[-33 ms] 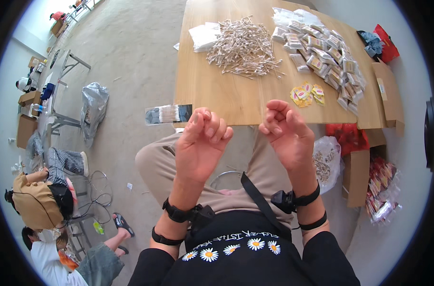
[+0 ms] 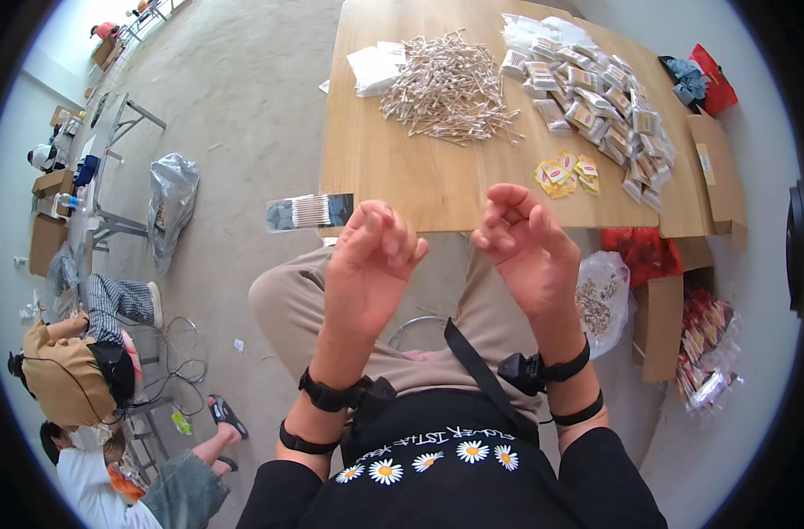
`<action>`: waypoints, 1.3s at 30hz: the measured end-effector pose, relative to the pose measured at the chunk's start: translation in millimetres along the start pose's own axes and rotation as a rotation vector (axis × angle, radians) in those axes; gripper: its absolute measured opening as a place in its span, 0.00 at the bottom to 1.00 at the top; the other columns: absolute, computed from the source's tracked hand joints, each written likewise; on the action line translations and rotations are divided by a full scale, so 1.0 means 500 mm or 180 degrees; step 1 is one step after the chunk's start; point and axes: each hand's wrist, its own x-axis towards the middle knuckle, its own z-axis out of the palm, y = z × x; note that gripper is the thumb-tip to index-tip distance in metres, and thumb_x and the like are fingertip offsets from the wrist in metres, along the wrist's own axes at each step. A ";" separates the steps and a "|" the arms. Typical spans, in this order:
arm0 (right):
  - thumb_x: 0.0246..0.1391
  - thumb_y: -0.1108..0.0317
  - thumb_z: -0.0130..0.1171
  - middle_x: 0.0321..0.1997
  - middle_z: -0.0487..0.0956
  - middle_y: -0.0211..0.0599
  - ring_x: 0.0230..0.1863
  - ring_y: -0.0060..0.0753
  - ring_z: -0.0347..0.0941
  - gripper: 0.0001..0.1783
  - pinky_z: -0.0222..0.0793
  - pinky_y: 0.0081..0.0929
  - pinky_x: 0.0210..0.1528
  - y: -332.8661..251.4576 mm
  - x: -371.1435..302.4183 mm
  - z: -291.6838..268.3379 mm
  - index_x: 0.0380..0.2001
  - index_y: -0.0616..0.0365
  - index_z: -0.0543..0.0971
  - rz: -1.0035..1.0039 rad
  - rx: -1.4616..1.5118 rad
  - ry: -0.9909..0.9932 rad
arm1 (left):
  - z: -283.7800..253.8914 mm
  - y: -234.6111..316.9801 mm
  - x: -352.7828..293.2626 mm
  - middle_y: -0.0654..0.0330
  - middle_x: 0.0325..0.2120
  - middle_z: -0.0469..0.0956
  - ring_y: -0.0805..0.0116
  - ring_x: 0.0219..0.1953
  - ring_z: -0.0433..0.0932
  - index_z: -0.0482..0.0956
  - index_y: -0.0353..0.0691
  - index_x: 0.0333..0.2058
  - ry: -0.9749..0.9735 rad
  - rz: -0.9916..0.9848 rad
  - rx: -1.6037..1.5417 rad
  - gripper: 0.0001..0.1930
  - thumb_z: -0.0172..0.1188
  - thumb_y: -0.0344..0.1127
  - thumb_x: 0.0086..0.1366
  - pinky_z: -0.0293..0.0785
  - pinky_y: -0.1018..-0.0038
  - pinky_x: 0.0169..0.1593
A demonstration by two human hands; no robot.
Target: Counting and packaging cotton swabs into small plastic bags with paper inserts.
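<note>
Both my hands are raised just off the table's near edge, palms showing, with nothing visible in either. My left hand has its fingers loosely bent and its thumb beside them. Right next to it, a clear packet of cotton swabs lies over the table's near left corner, sticking out past the edge; I cannot tell if the hand touches it. My right hand is half curled, fingers a little apart. Beyond it lie small yellow and white cards. Farther back spreads a heap of loose cotton swabs beside white plastic bags.
Many packed swab bags are piled on the right of the wooden table. Below its right side are a clear bag of small pieces, a red bag and a cardboard box. Two people sit at the lower left.
</note>
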 end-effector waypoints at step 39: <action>0.48 0.57 0.71 0.34 0.81 0.39 0.40 0.40 0.78 0.18 0.58 0.54 0.66 0.016 -0.061 0.033 0.30 0.62 0.79 -0.0641 -0.3873 -0.1184 | 0.029 -0.014 -0.037 0.55 0.29 0.78 0.55 0.35 0.79 0.76 0.38 0.36 -0.1355 0.1098 0.7026 0.10 0.58 0.27 0.53 0.74 0.62 0.40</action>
